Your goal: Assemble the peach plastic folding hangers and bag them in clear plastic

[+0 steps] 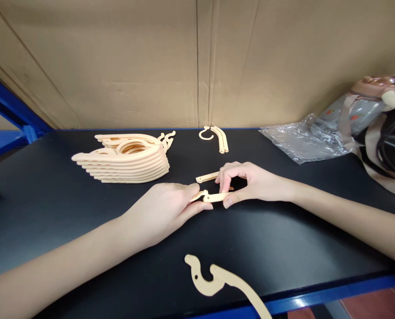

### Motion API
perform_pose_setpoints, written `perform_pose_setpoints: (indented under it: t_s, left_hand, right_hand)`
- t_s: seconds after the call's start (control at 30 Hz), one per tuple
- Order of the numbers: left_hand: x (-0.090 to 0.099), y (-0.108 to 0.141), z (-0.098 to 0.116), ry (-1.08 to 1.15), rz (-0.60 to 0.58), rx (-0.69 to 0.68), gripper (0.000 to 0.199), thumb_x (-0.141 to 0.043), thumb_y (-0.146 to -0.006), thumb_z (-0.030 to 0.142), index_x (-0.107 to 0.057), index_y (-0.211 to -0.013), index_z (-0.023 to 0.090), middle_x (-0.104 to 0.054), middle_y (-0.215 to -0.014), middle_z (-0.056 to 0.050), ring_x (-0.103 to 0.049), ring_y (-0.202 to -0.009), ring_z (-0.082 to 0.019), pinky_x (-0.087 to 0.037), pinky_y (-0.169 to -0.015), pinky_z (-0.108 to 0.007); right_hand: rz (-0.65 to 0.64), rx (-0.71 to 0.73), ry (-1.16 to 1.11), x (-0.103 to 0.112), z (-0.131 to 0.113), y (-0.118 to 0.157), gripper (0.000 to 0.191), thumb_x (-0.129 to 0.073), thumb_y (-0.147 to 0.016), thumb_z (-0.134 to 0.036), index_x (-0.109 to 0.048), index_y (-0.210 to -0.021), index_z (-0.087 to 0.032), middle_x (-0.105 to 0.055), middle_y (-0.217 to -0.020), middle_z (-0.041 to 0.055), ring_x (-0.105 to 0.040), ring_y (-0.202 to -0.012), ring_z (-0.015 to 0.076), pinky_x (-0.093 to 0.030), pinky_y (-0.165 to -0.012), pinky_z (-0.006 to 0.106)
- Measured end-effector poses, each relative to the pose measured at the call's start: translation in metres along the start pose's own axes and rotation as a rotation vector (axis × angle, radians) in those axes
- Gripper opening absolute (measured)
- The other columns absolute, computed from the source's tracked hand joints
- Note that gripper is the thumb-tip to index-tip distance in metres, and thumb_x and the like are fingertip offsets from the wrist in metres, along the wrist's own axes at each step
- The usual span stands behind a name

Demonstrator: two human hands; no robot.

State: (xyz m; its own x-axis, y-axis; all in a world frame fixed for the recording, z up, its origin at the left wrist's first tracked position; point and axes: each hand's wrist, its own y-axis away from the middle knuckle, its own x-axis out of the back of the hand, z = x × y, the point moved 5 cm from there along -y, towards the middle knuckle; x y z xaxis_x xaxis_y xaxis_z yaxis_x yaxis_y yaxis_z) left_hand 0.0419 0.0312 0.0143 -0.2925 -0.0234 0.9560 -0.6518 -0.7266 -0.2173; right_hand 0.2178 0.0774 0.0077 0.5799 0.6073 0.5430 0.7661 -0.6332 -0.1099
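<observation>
The left hand point(160, 208) pinches the curved end of a cream plastic jointed hanger piece point(214, 198); the right hand point(250, 181), fingers nearly together, grips its straight part above the flat black surface point(58, 212), nearer than stacked cream plastic hangers point(131, 170).

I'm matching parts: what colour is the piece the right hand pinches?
The piece is pale cream-yellow; the head view shows it.

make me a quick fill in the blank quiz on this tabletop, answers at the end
1. The tabletop is coloured ____.
2. The right hand pinches a cream strip between its fingers and ____.
3. The stack of cream pieces lies to the ____ of the small hook.
Missing words: black; thumb; left.
</observation>
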Motion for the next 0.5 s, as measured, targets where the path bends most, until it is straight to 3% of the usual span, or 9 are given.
perform_pose_setpoints:
  t_s: [0.17,0.33,0.5]
  left_hand:
    - [0.0008,-0.0013,0.001,-0.02,-0.018,-0.02,0.053,-0.032,-0.103,0.053,-0.046,-0.065,0.018,-0.052,-0.057,0.002,-0.048,-0.045,-0.011,-0.027,-0.046,-0.022]
    - [0.0001,-0.0004,0.0041,-0.109,0.043,-0.101,0.055,-0.025,-0.104,0.051,-0.046,-0.065,0.018,-0.048,-0.053,0.002,-0.044,-0.041,-0.011,-0.026,-0.044,-0.022]
    - [0.0029,-0.0017,0.0081,-0.173,-0.03,-0.129,0.043,-0.037,-0.104,0.041,-0.05,-0.07,0.018,-0.053,-0.055,0.002,-0.05,-0.044,-0.013,-0.029,-0.045,-0.022]
  right_hand:
    - [-0.004,-0.008,-0.017,-0.001,0.0009,-0.0002,0.024,-0.083,-0.071,-0.04,-0.07,-0.074,-0.021,-0.062,-0.084,-0.0014,-0.056,-0.09,0.018,-0.041,-0.086,0.036]
    - [-0.01,-0.002,-0.01,-0.0009,0.002,-0.0006,0.024,-0.084,-0.07,-0.041,-0.07,-0.075,-0.021,-0.063,-0.086,-0.0009,-0.056,-0.095,0.0192,-0.04,-0.086,0.035]
    - [-0.016,0.009,-0.008,-0.001,0.0015,-0.0001,0.021,-0.084,-0.071,-0.038,-0.071,-0.075,-0.022,-0.063,-0.083,-0.0017,-0.057,-0.098,0.0199,-0.04,-0.089,0.035]
